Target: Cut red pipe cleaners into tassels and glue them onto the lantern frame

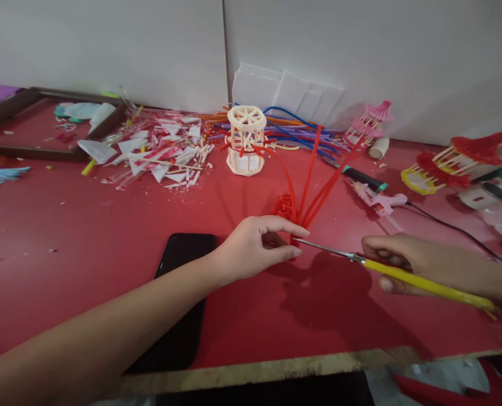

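Observation:
My left hand [255, 245] pinches a red pipe-cleaner piece between thumb and fingers. Its coiled part [283, 206] shows behind the fingers, and several long red stems [316, 197] fan upward from it. The part inside the fingers is hidden. From the right, my right hand [403, 262] grips slim-nosed, yellow-handled pliers [424, 282]. Their narrow metal tip reaches the red piece beside my left fingertips; whether the jaws are closed on it, I cannot tell.
A cream pipe-cleaner tower [246, 141] stands behind the hands. A black phone [183, 316] lies under my left forearm. Scraps [162, 146] and a dark frame [35, 149] are at left. A pink glue gun [378, 198] with a cable and red-topped models [466, 160] lie at right.

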`<action>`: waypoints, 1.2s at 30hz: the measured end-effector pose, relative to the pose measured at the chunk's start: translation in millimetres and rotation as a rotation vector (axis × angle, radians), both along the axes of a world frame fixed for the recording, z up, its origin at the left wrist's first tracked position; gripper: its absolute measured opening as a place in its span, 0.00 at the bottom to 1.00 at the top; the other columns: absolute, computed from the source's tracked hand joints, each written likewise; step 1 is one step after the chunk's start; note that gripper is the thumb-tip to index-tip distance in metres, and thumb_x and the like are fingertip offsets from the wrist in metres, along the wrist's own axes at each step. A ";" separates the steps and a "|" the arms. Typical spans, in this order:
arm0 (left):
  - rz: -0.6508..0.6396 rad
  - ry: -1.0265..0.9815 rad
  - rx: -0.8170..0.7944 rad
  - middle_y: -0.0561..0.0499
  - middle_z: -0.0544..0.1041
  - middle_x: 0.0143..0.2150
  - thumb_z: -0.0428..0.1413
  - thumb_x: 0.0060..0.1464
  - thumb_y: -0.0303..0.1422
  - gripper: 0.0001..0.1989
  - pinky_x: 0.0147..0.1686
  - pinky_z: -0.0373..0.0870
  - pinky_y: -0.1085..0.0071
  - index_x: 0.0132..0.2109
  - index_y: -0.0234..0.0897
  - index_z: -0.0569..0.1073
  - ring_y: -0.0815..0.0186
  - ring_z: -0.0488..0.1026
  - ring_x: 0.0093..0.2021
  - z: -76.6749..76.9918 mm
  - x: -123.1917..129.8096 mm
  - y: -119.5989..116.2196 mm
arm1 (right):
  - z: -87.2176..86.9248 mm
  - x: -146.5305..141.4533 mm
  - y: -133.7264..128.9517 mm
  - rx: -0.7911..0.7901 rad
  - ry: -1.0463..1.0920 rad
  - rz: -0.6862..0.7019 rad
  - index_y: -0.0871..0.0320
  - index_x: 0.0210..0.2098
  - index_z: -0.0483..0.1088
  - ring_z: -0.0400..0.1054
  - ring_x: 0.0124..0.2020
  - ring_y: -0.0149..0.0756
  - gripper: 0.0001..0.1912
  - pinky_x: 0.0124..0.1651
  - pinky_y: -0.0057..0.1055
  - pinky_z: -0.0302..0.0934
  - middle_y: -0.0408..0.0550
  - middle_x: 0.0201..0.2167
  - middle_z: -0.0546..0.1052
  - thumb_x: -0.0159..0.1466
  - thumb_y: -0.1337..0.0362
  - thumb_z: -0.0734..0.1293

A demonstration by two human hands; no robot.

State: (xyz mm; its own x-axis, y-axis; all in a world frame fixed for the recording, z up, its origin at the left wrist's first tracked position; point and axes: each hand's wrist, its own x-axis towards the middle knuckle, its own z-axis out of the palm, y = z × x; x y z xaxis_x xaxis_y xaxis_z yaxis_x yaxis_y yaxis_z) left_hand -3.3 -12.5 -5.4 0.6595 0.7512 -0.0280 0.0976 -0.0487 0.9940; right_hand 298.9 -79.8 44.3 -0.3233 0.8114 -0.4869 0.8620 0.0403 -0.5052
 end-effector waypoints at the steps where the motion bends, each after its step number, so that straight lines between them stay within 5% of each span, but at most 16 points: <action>1: -0.001 0.007 0.000 0.50 0.83 0.37 0.65 0.50 0.27 0.15 0.30 0.71 0.82 0.47 0.34 0.80 0.72 0.79 0.32 -0.3 -0.1 0.2 | 0.4 -2.6 1.4 -0.072 0.012 0.012 0.55 0.29 0.61 0.57 0.25 0.29 0.24 0.26 0.26 0.52 0.38 0.25 0.63 0.56 0.42 0.70; 7: -0.021 0.033 -0.035 0.48 0.84 0.36 0.65 0.50 0.30 0.15 0.32 0.73 0.78 0.47 0.34 0.80 0.67 0.80 0.35 -0.9 1.1 0.2 | 1.7 -16.1 8.7 -0.185 0.047 0.021 0.54 0.28 0.55 0.48 0.26 0.29 0.24 0.28 0.26 0.45 0.36 0.26 0.55 0.59 0.44 0.69; 36: -0.046 0.017 -0.083 0.47 0.81 0.35 0.64 0.50 0.32 0.17 0.35 0.74 0.73 0.48 0.34 0.80 0.65 0.79 0.34 -1.4 0.4 -0.2 | 5.3 -21.3 12.4 -0.233 0.057 0.052 0.54 0.32 0.58 0.52 0.29 0.30 0.21 0.30 0.28 0.48 0.38 0.28 0.60 0.62 0.46 0.67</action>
